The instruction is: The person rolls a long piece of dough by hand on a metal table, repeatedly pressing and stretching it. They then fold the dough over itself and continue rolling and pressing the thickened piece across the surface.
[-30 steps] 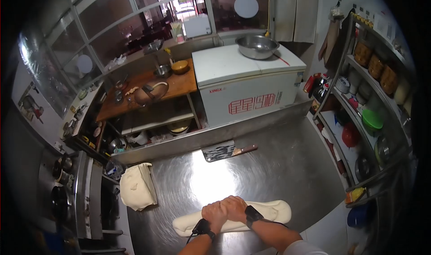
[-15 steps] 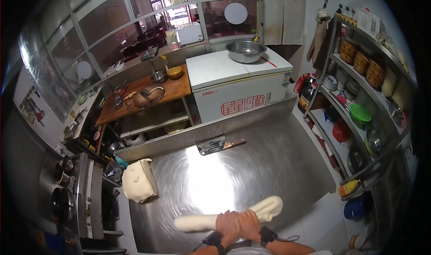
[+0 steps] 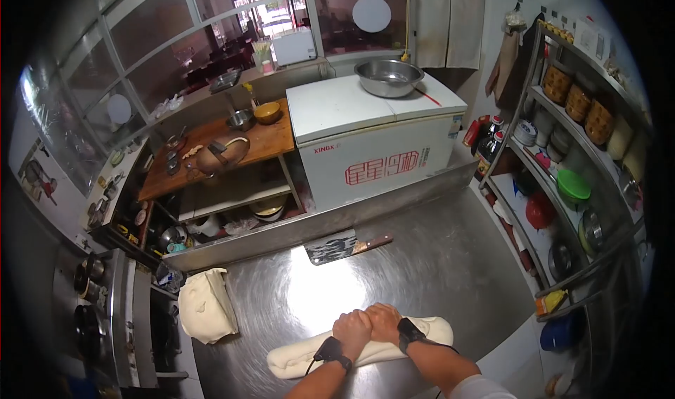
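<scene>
A long roll of pale dough (image 3: 299, 357) lies across the near part of the steel worktop (image 3: 450, 258). Both hands press on its middle, side by side and touching. My left hand (image 3: 351, 330) has its fingers curled over the far side of the roll, and my right hand (image 3: 384, 322) grips the dough just to the right in the same way. Black bands circle both wrists. A larger block of dough (image 3: 202, 307) sits at the left edge of the worktop. Further back lies a cleaver (image 3: 333, 247) with a wooden handle pointing right.
A raised metal ledge (image 3: 337, 230) bounds the worktop at the back. Behind it stands a white chest freezer (image 3: 380, 153) with a steel basin (image 3: 389, 79) on top. Shelves with jars (image 3: 580, 104) and bowls line the right side. Pans (image 3: 91, 325) stand on the left.
Both hands have moved forward and curled further over the dough. The roll's folded right end now lies flatter and more in line with the rest. The view has shifted slightly.
</scene>
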`<state>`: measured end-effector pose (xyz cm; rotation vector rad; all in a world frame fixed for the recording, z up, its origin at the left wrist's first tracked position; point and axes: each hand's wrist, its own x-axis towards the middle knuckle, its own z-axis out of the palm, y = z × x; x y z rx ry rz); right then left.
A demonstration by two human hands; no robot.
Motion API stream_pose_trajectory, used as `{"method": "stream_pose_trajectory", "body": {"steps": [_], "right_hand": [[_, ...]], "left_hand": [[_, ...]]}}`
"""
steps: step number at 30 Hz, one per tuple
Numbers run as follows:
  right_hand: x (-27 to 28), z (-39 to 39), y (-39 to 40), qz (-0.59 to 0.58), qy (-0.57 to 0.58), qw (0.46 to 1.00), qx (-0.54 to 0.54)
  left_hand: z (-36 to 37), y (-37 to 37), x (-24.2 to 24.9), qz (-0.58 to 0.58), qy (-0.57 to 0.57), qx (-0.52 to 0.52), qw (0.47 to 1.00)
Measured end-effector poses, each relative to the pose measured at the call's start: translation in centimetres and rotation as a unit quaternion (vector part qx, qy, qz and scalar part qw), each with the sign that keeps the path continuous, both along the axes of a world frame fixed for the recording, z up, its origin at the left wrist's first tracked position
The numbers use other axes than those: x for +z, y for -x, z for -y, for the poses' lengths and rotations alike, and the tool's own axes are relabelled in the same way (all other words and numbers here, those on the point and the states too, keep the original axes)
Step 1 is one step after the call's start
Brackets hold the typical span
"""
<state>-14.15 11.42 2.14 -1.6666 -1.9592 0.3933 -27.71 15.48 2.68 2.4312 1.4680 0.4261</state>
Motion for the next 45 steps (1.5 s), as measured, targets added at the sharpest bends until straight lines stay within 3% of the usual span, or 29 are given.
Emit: {"method": "stream_pose_trajectory", "body": {"steps": [1,4,5,6,7,8,10,11,13,15,19,25,29,32,34,35,36,37,38,39,41,42,44,45], "right_hand": [[0.6,-0.7,-0.2,0.005,0.009,1.000,-0.001],[2.0,-0.3,0.4,0.027,0.093,0.995,0.017],[0.5,0.1,1.1,0.117,-0.046,0.990,-0.062],[-0.5,0.9,1.4,0.203,-0.187,0.951,-0.140],[0.6,2.9,2.2,0.206,-0.067,0.968,-0.128],[1.7,5.5,2.3,0.203,-0.061,0.969,-0.129],[10.0,9.7,2.1,0.093,0.201,0.975,-0.018],[7.4,12.5,1.8,0.073,0.134,0.988,-0.013],[3.5,17.0,2.3,0.150,0.008,0.988,-0.016],[3.0,19.0,3.3,0.119,0.008,0.993,-0.021],[2.0,15.5,1.2,0.079,0.025,0.997,0.005],[1.3,6.7,-3.4,0.038,0.076,0.996,0.038],[-1.6,3.3,-5.0,-0.005,0.033,0.999,0.031],[1.1,2.0,-4.9,-0.031,-0.049,0.998,0.008],[1.5,2.2,-4.5,0.006,-0.079,0.995,-0.056],[-1.5,2.4,-4.4,0.097,-0.138,0.984,-0.052],[0.8,3.2,-4.6,0.099,-0.142,0.983,-0.054],[5.2,4.9,-4.1,0.111,0.058,0.992,0.001],[9.1,7.1,-3.3,0.115,0.259,0.957,0.057],[11.4,9.4,-2.9,0.092,0.233,0.967,0.040],[8.7,14.8,-2.3,0.087,0.034,0.996,-0.007],[7.7,16.9,-1.3,0.059,-0.019,0.996,-0.056],[4.7,20.2,0.3,0.082,0.029,0.993,-0.076],[1.9,21.6,1.0,0.085,0.137,0.985,-0.061]], "left_hand": [[-0.5,-0.2,-0.2,-0.019,0.035,0.014,0.999],[-0.3,-0.5,-0.7,0.013,-0.012,0.028,0.999],[0.0,0.1,-0.9,-0.051,0.039,-0.018,0.998],[0.6,0.3,0.1,-0.048,0.035,-0.017,0.998],[1.8,0.8,1.5,-0.044,0.029,-0.033,0.998],[3.4,1.2,2.5,-0.041,0.028,-0.049,0.998],[7.2,1.6,5.4,-0.024,0.037,-0.057,0.997],[9.9,1.8,6.0,0.039,-0.011,-0.072,0.997],[13.1,1.6,5.6,0.149,-0.073,-0.097,0.981],[16.1,1.9,3.0,0.196,-0.051,-0.093,0.975],[13.4,0.5,0.6,0.181,-0.036,-0.077,0.980],[5.6,-3.4,1.8,0.039,0.016,-0.033,0.999],[2.5,-5.0,1.3,0.014,0.049,0.000,0.999],[1.8,-5.8,1.6,0.005,0.072,0.028,0.997],[2.6,-5.4,0.7,-0.034,0.031,0.012,0.999],[3.3,-5.1,0.2,-0.044,0.032,-0.002,0.999],[3.9,-5.0,1.1,-0.042,0.027,-0.004,0.999],[5.1,-4.4,2.1,-0.044,0.003,-0.043,0.998],[6.5,-3.6,3.0,-0.047,-0.018,-0.084,0.995],[8.1,-2.8,3.2,-0.050,-0.015,-0.086,0.995],[11.0,-1.7,3.3,0.013,-0.042,-0.157,0.987],[13.3,-1.8,6.6,0.015,-0.010,-0.124,0.992],[17.1,0.3,3.0,-0.005,0.011,-0.154,0.988],[19.5,1.6,0.2,-0.021,0.032,-0.182,0.983]]}}
